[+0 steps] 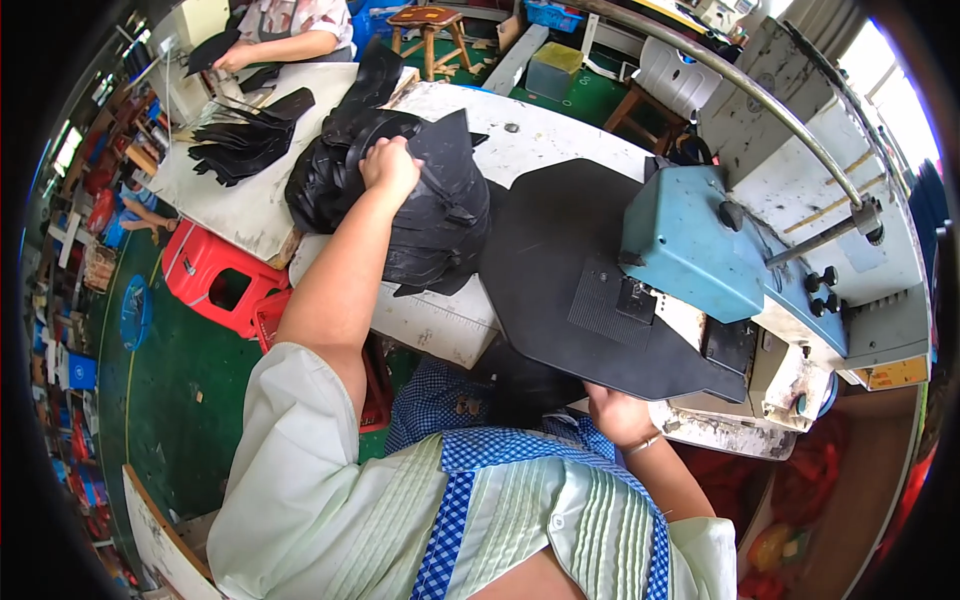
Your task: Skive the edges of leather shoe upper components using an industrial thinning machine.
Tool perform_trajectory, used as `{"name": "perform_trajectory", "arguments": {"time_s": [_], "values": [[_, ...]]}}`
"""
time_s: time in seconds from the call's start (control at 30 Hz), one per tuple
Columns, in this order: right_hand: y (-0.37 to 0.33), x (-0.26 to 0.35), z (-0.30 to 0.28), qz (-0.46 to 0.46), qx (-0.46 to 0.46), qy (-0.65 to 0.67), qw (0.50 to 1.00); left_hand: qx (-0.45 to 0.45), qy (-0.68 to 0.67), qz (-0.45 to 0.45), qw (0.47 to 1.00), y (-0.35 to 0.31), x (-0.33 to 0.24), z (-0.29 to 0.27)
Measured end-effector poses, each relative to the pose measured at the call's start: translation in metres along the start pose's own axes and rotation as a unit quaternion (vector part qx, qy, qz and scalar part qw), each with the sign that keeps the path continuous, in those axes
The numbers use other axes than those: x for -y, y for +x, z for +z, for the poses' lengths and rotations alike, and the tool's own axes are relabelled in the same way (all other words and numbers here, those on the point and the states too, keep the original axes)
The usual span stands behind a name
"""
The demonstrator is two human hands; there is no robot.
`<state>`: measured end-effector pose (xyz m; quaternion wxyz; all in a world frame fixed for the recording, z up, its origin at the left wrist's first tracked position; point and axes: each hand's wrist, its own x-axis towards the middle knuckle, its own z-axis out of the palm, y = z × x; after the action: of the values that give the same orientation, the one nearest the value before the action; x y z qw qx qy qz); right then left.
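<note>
1. The left hand (pixel 390 165) reaches far out over the white worktable (pixel 250 205) and rests on top of a tall stack of black cut pieces (pixel 435 225), fingers curled down over the upper pieces in a loose grasp.
2. That stack sits on the table just left of the machine's broad black work plate (pixel 560 270), and its right side touches or overlaps the plate's edge (the exact contact is hard to tell).
3. The right hand (pixel 615 415) is low, close to the body, at the near edge of the black work plate; its fingers are hidden under a dark piece (pixel 525 385) there, so I cannot tell how far it is closed or what it grips.
4. A blue-green machine head (pixel 690 250) stands over the plate on the right, with a curved metal bar (pixel 760 95) arching above it.
5. Farther left on the table lies a fanned pile of black pieces (pixel 240 145), well apart from the stack.
6. Another person's hand (pixel 232 58) works at the table's far end.
7. A red plastic stool (pixel 215 275) stands on the green floor beside the table.
</note>
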<state>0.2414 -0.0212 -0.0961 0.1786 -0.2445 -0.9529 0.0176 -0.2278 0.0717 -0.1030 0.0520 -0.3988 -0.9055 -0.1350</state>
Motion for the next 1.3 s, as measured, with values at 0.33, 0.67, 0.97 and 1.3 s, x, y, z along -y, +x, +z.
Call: {"name": "perform_trajectory", "arguments": {"time_s": [0.33, 0.67, 0.97, 1.3], "values": [[0.052, 0.02, -0.071, -0.173, -0.366, -0.022, 0.914, -0.035, -0.362, 0.288, 0.886, -0.123, -0.019, -0.185], [0.068, 0.018, -0.093, -0.156, -0.243, -0.036, 0.957, 0.348, -0.749, 0.254, 0.504, -0.202, -0.049, -0.148], [0.061, 0.0, -0.091, -0.005, -0.103, 0.018, 0.995, 0.112, -0.23, 0.525, 0.812, -0.222, -0.117, -0.148], [0.064, -0.012, -0.091, 0.027, -0.127, 0.078, 0.988, 0.188, -0.277, 0.534, 0.776, -0.194, -0.136, -0.162]]}}
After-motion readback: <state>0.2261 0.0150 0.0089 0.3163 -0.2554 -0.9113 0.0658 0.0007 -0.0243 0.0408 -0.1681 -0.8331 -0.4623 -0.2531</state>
